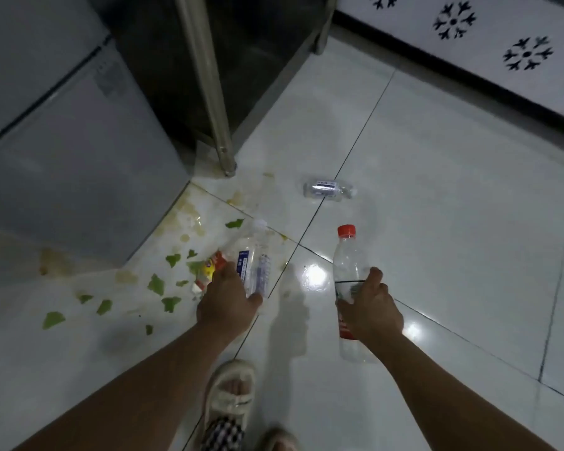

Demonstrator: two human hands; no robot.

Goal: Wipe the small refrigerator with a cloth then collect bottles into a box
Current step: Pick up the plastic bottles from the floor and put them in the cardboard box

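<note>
Grey fridge [66,151] stands upper left w/ a metal leg [223,148] beside it, white floor [437,206] below strewn w/ green scraps [156,284]. Right hand [368,310], fingers wrapped round the red-cap bottle [347,262], holds it upright; left hand [227,301] grips a clear bottle [258,265] lying on the floor by a red wrapper [214,262]. Third bottle [328,189] lies further out, apart from both.

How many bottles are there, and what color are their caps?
Red cap: 1, the bottle in the right hand
White cap: 1, the bottle in the left hand
Cap unclear: 1, the bottle lying on the floor
Total: 3
</note>
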